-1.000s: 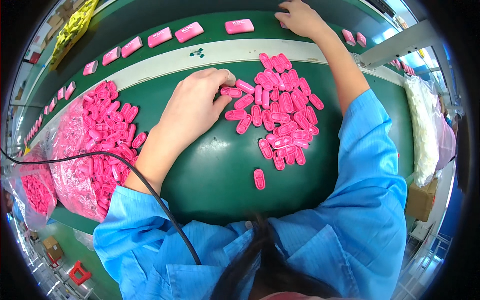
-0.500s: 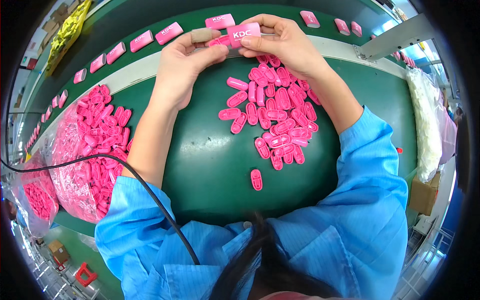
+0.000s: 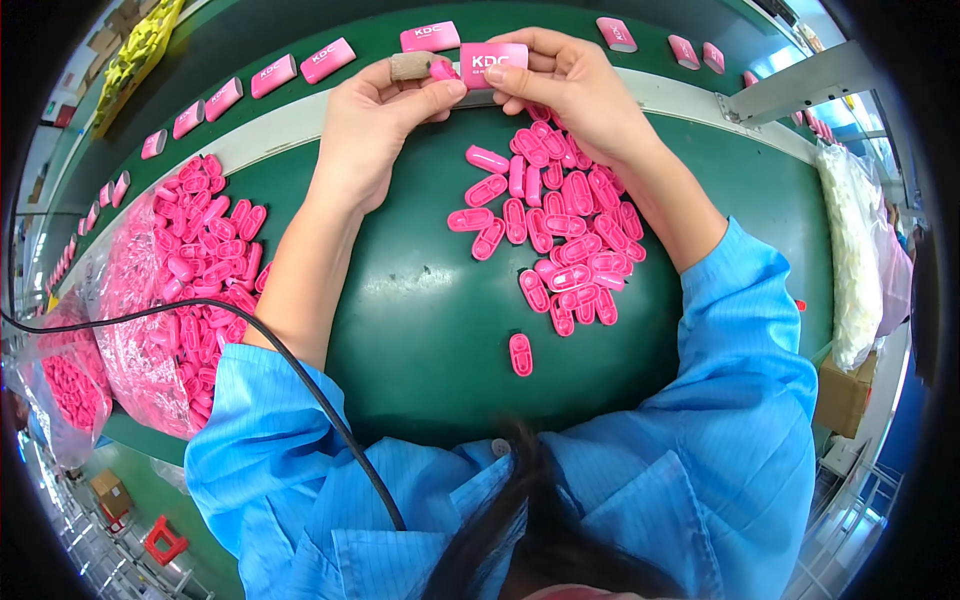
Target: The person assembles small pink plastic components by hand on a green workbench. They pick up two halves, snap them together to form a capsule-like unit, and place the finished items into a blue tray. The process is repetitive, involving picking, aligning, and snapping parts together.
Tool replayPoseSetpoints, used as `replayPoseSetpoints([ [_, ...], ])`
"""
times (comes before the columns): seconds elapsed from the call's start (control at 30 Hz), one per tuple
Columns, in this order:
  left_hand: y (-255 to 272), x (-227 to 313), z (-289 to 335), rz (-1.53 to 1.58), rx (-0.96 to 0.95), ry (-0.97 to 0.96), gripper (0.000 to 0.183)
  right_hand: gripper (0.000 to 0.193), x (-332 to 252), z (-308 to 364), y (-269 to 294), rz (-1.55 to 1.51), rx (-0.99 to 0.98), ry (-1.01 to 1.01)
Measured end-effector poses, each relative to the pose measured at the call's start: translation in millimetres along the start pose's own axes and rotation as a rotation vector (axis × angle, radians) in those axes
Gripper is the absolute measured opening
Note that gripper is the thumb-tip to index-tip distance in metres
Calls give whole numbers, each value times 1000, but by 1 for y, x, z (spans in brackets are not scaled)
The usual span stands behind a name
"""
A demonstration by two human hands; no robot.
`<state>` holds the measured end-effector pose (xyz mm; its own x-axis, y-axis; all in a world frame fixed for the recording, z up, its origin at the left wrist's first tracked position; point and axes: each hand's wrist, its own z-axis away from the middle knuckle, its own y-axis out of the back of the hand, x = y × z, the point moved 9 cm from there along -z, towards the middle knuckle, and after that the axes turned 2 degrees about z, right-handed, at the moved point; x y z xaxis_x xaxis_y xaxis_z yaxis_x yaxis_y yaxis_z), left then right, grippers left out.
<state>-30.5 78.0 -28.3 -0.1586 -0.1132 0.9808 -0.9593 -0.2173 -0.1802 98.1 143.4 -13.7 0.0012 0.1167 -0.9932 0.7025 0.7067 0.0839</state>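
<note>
Pink case [image 3: 493,62], smooth and flattened with rounded ends and pale lettering on its face, sits pinched in the right hand [image 3: 580,90], thumb across the front and fingers behind. That grip is closed on the case's right side, with the left end clear. Just beside that end, the left hand [image 3: 368,130] has its thumb and forefinger closed on a small glossy cap [image 3: 443,70]; whether cap and case touch, I can't tell from here. A rough beige wrap [image 3: 410,67] covers one finger of the left hand.

Half a second ago more of the cap's hollow side showed; now just a bit of pink peeks out between the fingertips. A second ago the right hand was stretched out across the far band, and the left was at the caps.

Below the hands spreads a heap of loose caps [image 3: 577,195], hard, shiny ovals, mostly hollow side up, on the smooth green table [image 3: 430,330]. One lone cap [image 3: 521,355] lies apart, nearer the person. Beyond the pale rail [image 3: 290,130], the row of cases [image 3: 328,60] has slid a little leftward on the green band. Off to the left, a crinkled clear bag [image 3: 140,310] spills more caps, and a black cable [image 3: 280,345] loops past the left forearm. A bag of whitish pieces [image 3: 850,250] slumps at the far right.
</note>
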Motion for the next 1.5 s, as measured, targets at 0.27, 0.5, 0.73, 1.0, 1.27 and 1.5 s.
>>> replayPoseSetpoints([
  [0.27,-2,-3,1,78,26,33,24,28,5,-1,-1,103,-47,-25],
  [0.5,-7,10,7,-113,36,-72,33,29,1,2,-2,40,-23,52],
  [0.73,-10,11,8,-228,19,-177,33,30,-14,6,-3,139,17,143],
  [1.0,-36,42,40,-809,189,-551,37,30,-22,15,-7,345,141,192],
  [1.27,-31,59,24,-968,107,-695,22,25,23,-74,17,224,10,-45],
  [1.5,-63,29,42,-970,-469,-579,15,31,-26,-71,54,1073,280,195],
])
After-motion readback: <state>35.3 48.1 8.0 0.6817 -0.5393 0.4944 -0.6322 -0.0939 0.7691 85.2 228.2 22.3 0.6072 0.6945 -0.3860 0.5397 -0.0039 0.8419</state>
